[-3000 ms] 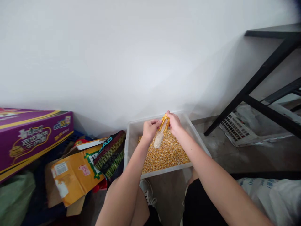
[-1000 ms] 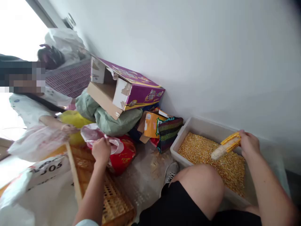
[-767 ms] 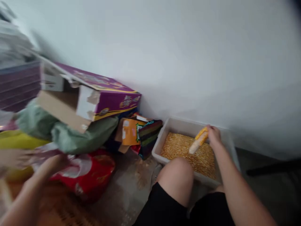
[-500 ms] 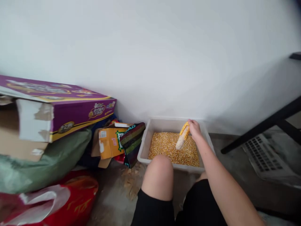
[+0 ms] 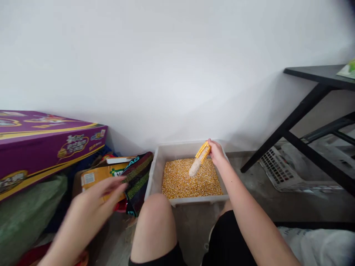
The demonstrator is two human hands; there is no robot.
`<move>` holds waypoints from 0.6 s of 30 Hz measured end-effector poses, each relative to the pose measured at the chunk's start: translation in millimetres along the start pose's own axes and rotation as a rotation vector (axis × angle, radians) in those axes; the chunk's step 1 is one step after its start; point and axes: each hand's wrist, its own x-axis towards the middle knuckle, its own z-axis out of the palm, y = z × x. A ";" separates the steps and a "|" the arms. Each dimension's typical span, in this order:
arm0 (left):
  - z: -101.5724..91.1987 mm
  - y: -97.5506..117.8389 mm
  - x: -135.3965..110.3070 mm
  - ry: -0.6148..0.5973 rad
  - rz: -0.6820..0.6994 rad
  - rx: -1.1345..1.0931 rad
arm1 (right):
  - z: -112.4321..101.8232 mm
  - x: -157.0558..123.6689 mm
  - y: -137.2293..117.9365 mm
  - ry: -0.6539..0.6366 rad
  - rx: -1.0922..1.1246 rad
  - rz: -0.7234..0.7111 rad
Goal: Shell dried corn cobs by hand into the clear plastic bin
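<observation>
My right hand [image 5: 216,150] is closed around the upper end of a corn cob [image 5: 196,164], partly stripped, with yellow kernel rows left near my fingers and a bare pale lower end. The cob tilts down to the left above loose corn kernels [image 5: 191,186] in a whitish plastic bin [image 5: 154,170]. Blurred by motion, my left hand [image 5: 95,201] is at the left with thumb and fingers apart and nothing between them. It passes in front of a yellow carton [image 5: 95,176] and a dark mesh bag [image 5: 138,186], apart from the bin.
A purple box [image 5: 52,144] lies on a green sack [image 5: 30,210] at the left. My knee [image 5: 155,221] is close to the bin's front edge. To the right stand a black table leg [image 5: 274,144] and a white plastic basket [image 5: 280,170]. A white wall rises behind.
My left hand has come into view from the lower left. The camera has turned right, shifting the scene left. The cob stays in my right hand above the kernels.
</observation>
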 end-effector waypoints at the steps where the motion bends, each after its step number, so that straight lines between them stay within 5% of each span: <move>1: 26.2 22.8 20.3 -0.021 0.098 -0.046 | 0.8 -1.8 -2.9 -0.006 0.039 0.022; 3: 81.4 71.6 60.2 -0.154 0.254 -0.240 | 4.5 -7.6 -9.7 -0.014 0.085 0.054; 5: 133.5 112.6 93.3 -0.188 0.244 -0.323 | 11.3 -16.0 -16.7 -0.026 0.097 0.070; 9: 199.4 143.6 128.8 -0.349 0.152 -0.353 | 27.7 -31.4 -22.7 -0.092 0.103 0.062; 15: 204.2 139.5 136.5 -0.329 0.200 -0.380 | 31.8 -25.9 -18.3 -0.119 -0.001 -0.023; 18: 200.9 139.9 139.8 -0.288 0.167 -0.439 | 32.0 -38.5 -44.2 -0.039 -0.050 -0.137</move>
